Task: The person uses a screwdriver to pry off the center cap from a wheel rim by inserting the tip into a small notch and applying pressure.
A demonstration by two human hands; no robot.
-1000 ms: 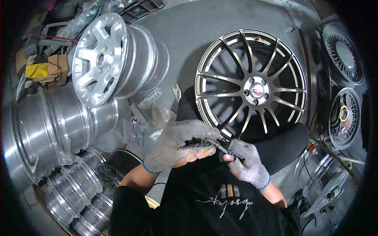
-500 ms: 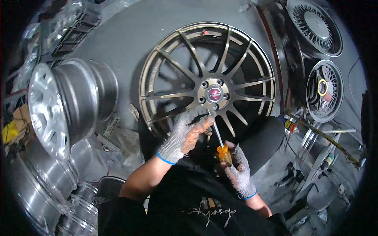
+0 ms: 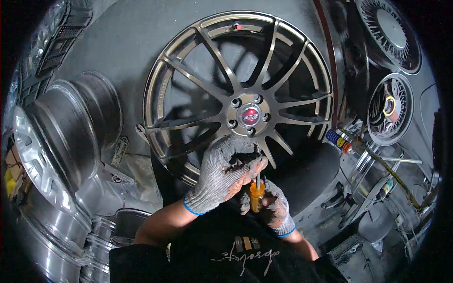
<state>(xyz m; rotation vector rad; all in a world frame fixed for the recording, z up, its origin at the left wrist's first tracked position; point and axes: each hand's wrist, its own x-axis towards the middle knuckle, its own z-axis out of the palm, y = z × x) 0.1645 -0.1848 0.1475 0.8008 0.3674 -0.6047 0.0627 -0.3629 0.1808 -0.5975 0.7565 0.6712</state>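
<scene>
My left hand [image 3: 225, 174], in a worn grey glove, is closed round the upper shaft of a screwdriver [image 3: 257, 194], whose tip is hidden in those fingers. My right hand [image 3: 275, 210], also gloved, grips the orange handle below it. Both hands are just below the hub of a dark bronze multi-spoke wheel [image 3: 255, 89], near my black-clad lap. The wheel has a red centre cap [image 3: 249, 114] inside a ring of bolt holes.
Silver wheels [image 3: 66, 122] are piled at the left beside black crates [image 3: 61, 37]. At the right lie two mesh-faced wheels [image 3: 391, 30], a blue-and-yellow can [image 3: 338, 140], metal bars and cables. A wrench-like tool [image 3: 142, 132] lies left of the bronze wheel.
The view has shifted, bringing the bronze wheel leftward and larger. The screwdriver's orange handle came into sight in my right hand, and it now stands more upright, with my left hand higher along it.
</scene>
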